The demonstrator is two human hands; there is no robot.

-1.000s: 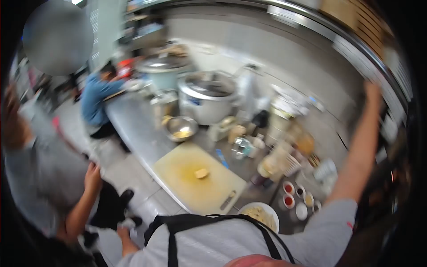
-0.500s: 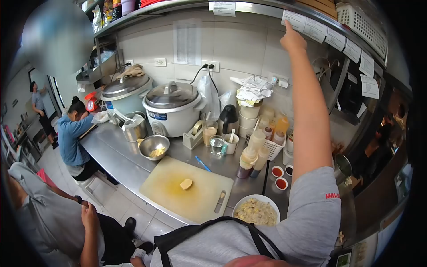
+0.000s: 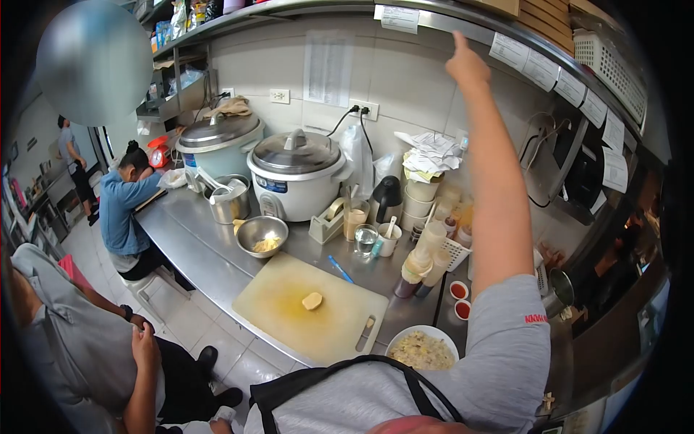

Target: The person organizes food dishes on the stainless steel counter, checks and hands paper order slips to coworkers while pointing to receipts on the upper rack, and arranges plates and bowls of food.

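Observation:
My right hand [image 3: 468,66] is raised high at arm's length, index finger stretched out and the other fingers curled. It appears to hold nothing. The fingertip overlaps the metal shelf rail [image 3: 448,27] between one paper slip [image 3: 399,19] on the left and another slip [image 3: 510,49] on the right. A bit of my left hand [image 3: 220,426] shows at the bottom edge beside a pale item, its fingers hidden. Below my raised arm are a white bowl of fried rice [image 3: 423,350] and a cutting board [image 3: 260,307] bearing a pale yellow piece of food [image 3: 312,301].
Two rice cookers [image 3: 298,177] stand along the wall. Squeeze bottles [image 3: 419,267], a tape dispenser [image 3: 327,226] and a metal bowl [image 3: 262,235] occupy the counter [image 3: 195,246]. A person in grey [image 3: 87,340] stands close on the left; another person [image 3: 123,206] sits at the counter's far end.
My right hand has moved left along the rail, from over a paper slip to the gap beside it. The view has shifted a little, so the counter appears lower and further right.

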